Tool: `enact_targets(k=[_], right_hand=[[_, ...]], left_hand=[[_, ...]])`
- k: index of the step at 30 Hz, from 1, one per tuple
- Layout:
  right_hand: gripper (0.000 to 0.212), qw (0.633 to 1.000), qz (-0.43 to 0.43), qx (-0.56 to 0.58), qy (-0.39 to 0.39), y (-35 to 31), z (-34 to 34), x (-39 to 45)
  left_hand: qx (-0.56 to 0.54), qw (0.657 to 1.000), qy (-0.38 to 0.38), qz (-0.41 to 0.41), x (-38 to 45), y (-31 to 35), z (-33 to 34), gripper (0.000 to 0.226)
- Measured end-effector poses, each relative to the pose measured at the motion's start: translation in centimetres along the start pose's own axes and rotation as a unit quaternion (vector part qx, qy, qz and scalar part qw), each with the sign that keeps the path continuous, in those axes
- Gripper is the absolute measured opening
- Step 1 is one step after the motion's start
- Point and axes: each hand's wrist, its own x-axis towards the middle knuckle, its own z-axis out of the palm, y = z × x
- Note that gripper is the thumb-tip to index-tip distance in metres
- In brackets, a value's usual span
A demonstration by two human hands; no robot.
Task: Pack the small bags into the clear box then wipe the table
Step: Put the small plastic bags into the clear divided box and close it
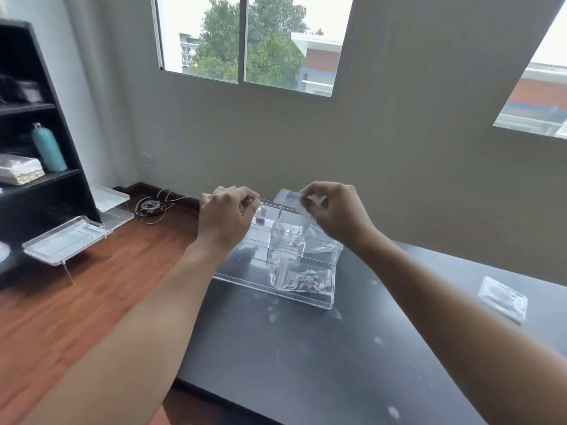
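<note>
dark table bears clear box holding small bags.

A plain office or workroom was suggested: a dark table was set against a bare wall under a sliding window, with a black shelving unit left of the table on wood flooring.

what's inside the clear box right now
The clear box holds one small bag lying in its front compartment. The right hand holds another bag above it. The left hand hides the back-left corner.
</note>
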Motion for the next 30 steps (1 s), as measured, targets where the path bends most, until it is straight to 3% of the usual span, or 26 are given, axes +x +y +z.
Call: enact_targets(k=[5, 8, 13, 17, 22, 27, 30], right_hand=[[0.017, 0.988, -0.083, -0.116, 0.054, 0.5, 1.6, -0.7], [0.014, 0.991, -0.071, -0.04, 0.102, 0.6, 1.6, -0.2], [0.011, 0.997, -0.02, 0.067, 0.018, 1.3, 1.3, 1.0], [0.018, 0.996, -0.056, 0.057, 0.031, 1.9, 0.8, 1.3], [0.029, 0.975, -0.157, -0.1, -0.123, 3.1, 0.4, 0.3], [0.036, 0.966, -0.135, -0.126, -0.181, 3.8, 0.6, 0.3], [0.043, 0.942, -0.124, -0.172, -0.262, 3.7, 1.1, 0.9]], left_hand=[[0.019, 0.999, -0.03, -0.008, -0.1, 0.0, 0.2, 0.02], [0.034, 0.998, -0.049, -0.017, -0.2, 0.1, 0.2, 0.022], [0.059, 0.995, -0.078, -0.016, -0.3, 0.5, -0.1, 0.022], [0.086, 0.991, -0.101, -0.014, -0.4, 0.7, 0.0, 0.027], [0.084, 0.988, -0.129, -0.012, -0.5, 0.9, 0.1, 0.031], [0.077, 0.99, -0.119, -0.001, -0.5, 0.9, -0.1, 0.027], [0.069, 0.993, -0.097, 0.011, -0.5, 1.0, -0.1, 0.023]])
